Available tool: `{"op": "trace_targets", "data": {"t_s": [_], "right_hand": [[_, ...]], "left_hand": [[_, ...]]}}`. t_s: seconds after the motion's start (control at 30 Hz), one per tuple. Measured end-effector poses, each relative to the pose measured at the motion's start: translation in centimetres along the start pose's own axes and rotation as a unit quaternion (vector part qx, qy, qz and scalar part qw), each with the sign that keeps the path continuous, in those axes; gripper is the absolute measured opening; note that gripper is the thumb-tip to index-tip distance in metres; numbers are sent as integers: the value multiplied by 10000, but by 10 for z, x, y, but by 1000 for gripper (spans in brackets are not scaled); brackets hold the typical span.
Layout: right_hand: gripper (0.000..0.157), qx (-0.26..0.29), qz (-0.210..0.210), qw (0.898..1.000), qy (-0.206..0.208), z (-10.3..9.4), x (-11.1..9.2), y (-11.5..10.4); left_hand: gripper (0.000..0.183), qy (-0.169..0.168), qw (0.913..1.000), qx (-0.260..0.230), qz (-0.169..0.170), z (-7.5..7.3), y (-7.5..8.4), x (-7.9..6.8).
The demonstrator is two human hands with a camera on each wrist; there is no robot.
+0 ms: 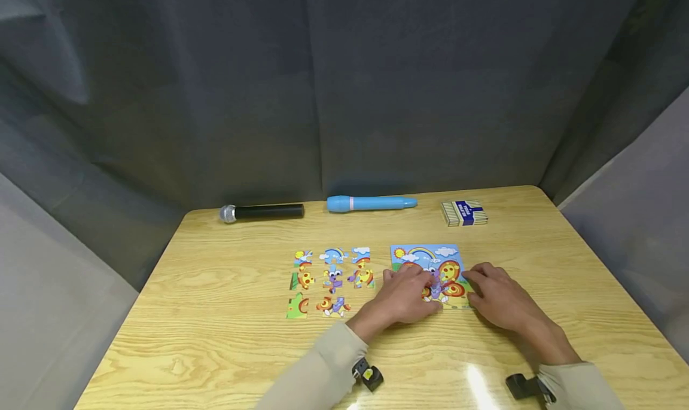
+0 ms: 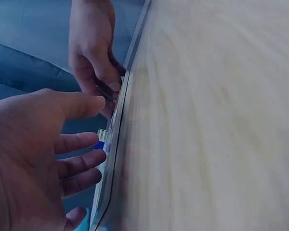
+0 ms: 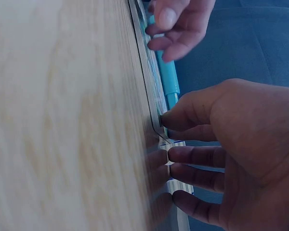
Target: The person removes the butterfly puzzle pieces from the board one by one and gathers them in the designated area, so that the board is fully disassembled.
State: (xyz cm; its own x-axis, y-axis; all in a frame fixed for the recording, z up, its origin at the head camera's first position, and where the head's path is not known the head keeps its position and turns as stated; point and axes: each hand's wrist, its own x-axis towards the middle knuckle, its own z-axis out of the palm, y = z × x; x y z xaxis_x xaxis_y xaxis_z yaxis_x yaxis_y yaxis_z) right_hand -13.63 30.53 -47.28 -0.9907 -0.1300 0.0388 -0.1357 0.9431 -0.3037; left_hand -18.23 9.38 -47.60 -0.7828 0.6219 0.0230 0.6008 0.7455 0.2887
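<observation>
A picture puzzle board [image 1: 427, 251] with a sun, a rainbow and butterfly-like wings lies on the table, right of centre. My left hand [image 1: 405, 296] rests over its lower left part, hiding some of the picture. In the left wrist view this hand's fingers [image 2: 82, 166] are spread and loosely bent at the board's edge. My right hand [image 1: 500, 299] touches the board's right edge with thumb and fingertips. The right wrist view shows its fingers [image 3: 197, 175] lightly bent along the edge. Several loose puzzle pieces [image 1: 334, 277] lie in rows left of the board.
Along the back of the wooden table [image 1: 215, 350] lie a black microphone [image 1: 269, 211] with a silver head and a blue pen-shaped tube [image 1: 374, 203]. A striped box [image 1: 465, 213] with a dark blue band sits at the back right. A grey curtain [image 1: 323, 99] hangs behind.
</observation>
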Motion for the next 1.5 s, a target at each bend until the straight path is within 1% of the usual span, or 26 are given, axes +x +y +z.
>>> {"op": "trace_targets", "data": {"t_s": [0.13,0.27,0.37,0.5,0.8,1.03,1.13,1.23,1.33,1.5], "right_hand": [[44,-31,-71,10000,23,0,0,0],[43,-53,-147,9999,55,0,-1,0],[43,-43,-161,9998,60,0,-1,0],[43,-47,-151,9998,75,0,-1,0],[42,-99,-200,9997,75,0,0,0],[42,-86,-247,9996,68,-1,-1,1],[42,-87,-246,9996,76,-1,-1,1],[42,-83,-272,9995,103,-1,-1,3],[42,-80,-298,9995,117,-1,-1,3],[43,-79,-195,9998,58,-1,-1,3]], "left_hand": [[41,-93,9999,33,-43,5,9,8],[41,-182,9994,248,-125,8,16,14],[36,-196,9989,380,-216,8,20,17],[33,-158,9986,378,-331,9,23,18],[36,-85,9984,112,-553,10,25,19],[40,102,9987,-246,-425,11,27,22],[40,178,9981,-409,-420,11,28,23],[39,326,9975,-475,-412,10,28,22],[36,497,9971,-451,-355,8,24,18],[36,540,9978,-230,-294,1,13,7]]}}
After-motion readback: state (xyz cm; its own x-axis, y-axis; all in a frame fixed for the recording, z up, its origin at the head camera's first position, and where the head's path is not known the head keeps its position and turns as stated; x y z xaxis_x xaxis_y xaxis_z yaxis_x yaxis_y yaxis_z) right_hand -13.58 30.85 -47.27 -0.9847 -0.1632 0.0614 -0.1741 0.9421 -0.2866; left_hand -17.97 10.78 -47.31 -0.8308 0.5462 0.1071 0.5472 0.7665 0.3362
